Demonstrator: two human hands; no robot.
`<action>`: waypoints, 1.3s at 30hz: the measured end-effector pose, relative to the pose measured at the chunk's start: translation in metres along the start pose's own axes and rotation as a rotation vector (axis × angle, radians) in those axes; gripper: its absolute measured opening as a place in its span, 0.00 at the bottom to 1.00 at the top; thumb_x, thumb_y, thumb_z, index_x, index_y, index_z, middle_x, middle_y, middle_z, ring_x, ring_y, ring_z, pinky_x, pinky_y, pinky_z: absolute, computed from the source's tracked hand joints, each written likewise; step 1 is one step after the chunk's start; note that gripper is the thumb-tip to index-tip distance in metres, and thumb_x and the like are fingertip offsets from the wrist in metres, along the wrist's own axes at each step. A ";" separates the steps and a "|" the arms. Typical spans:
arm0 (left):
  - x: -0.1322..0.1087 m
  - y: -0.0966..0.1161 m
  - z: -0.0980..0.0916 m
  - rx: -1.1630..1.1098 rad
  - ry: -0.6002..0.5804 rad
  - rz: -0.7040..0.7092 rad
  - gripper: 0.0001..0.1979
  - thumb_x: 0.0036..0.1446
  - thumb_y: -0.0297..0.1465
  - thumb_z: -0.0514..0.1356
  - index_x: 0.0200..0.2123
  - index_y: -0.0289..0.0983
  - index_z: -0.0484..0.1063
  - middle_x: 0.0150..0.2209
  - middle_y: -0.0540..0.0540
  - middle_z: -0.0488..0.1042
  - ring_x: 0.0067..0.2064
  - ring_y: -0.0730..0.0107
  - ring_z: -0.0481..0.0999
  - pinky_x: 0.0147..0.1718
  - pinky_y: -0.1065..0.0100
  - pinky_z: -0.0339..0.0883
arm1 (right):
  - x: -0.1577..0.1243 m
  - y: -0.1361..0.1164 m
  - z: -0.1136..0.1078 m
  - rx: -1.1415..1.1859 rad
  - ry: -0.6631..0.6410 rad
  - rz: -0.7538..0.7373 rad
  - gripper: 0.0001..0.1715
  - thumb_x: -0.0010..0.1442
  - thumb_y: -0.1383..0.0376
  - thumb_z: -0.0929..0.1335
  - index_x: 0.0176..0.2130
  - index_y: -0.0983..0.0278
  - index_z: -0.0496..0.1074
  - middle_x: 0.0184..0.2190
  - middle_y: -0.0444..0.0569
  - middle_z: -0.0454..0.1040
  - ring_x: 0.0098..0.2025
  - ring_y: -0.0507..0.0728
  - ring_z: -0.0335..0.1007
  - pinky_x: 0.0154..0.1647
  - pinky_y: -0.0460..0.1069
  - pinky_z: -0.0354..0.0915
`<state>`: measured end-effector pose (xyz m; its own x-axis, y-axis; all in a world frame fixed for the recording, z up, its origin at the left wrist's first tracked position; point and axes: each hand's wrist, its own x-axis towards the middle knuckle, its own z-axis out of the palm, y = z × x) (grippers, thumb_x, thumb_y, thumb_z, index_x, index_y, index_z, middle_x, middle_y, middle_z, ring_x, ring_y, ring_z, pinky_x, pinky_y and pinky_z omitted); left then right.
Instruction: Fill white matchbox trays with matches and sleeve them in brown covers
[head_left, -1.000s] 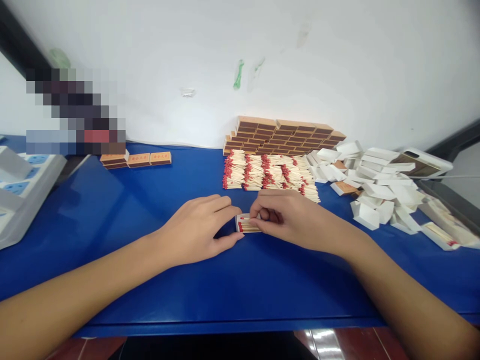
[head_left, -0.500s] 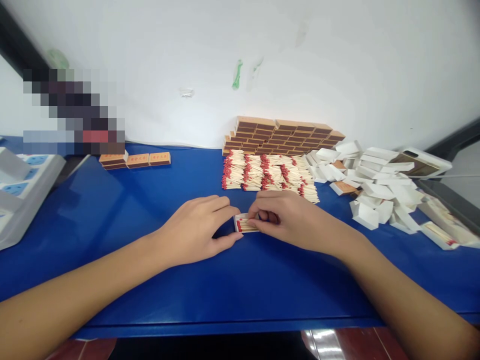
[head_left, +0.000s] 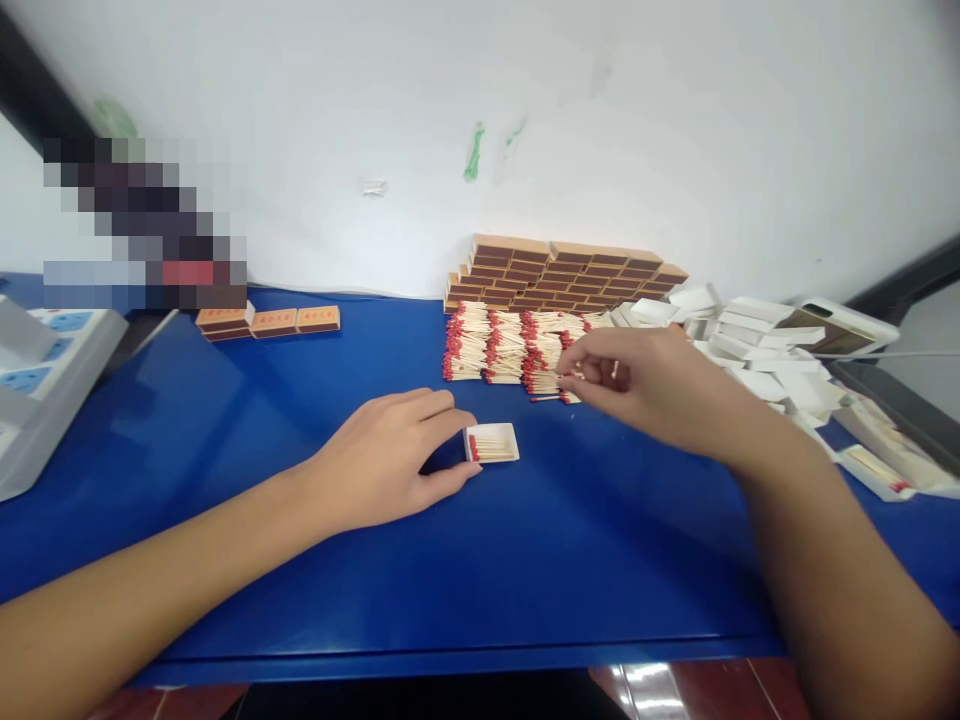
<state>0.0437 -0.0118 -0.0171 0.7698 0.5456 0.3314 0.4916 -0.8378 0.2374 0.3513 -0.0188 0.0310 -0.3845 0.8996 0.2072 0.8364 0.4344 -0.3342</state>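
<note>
The left hand point(head_left: 397, 450) is partly open, its thumb and forefinger bracketing the left end of a tray point(head_left: 514, 441) on the table point(head_left: 450, 570). The right hand point(head_left: 652, 385), fingers curled and thumb near forefinger, is at the right part of the match pile point(head_left: 506, 345), beyond the tray and to its right; whether it has hold of any matches I cannot tell. The tray is white, shallow and open-topped; a layer of matches point(head_left: 491, 449) lies lengthwise in it, red heads toward the left hand, floor showing along the far side. Behind the pile stand stacked matchboxes point(head_left: 562, 275), brown-sided. Farther right are heaped white trays point(head_left: 765, 350) and a small box point(head_left: 877, 470) holding matches.
</note>
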 end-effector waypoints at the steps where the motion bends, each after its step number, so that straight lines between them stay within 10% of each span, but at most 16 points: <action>1: 0.000 -0.001 0.000 -0.003 0.002 -0.004 0.15 0.70 0.38 0.63 0.54 0.36 0.79 0.39 0.48 0.76 0.39 0.65 0.77 0.38 0.63 0.70 | -0.001 0.009 -0.005 -0.026 -0.034 0.033 0.09 0.67 0.59 0.70 0.38 0.60 0.80 0.28 0.47 0.77 0.28 0.55 0.69 0.29 0.50 0.61; 9: -0.002 -0.005 0.002 0.018 0.007 0.001 0.15 0.71 0.40 0.61 0.54 0.38 0.78 0.39 0.48 0.76 0.40 0.65 0.78 0.39 0.63 0.71 | 0.000 0.045 -0.007 0.025 -0.348 0.206 0.14 0.63 0.53 0.73 0.39 0.60 0.81 0.31 0.48 0.81 0.30 0.56 0.73 0.30 0.49 0.62; 39: 0.001 -0.001 -0.002 0.032 -0.045 -0.013 0.16 0.70 0.40 0.63 0.54 0.37 0.78 0.40 0.47 0.78 0.38 0.65 0.77 0.37 0.64 0.69 | 0.001 0.015 -0.002 0.081 -0.217 0.111 0.13 0.67 0.55 0.71 0.37 0.60 0.78 0.31 0.47 0.80 0.29 0.55 0.72 0.30 0.50 0.64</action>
<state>0.0430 -0.0102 -0.0152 0.7803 0.5557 0.2870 0.5139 -0.8312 0.2121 0.3645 -0.0111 0.0284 -0.3744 0.9266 -0.0341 0.8475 0.3271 -0.4180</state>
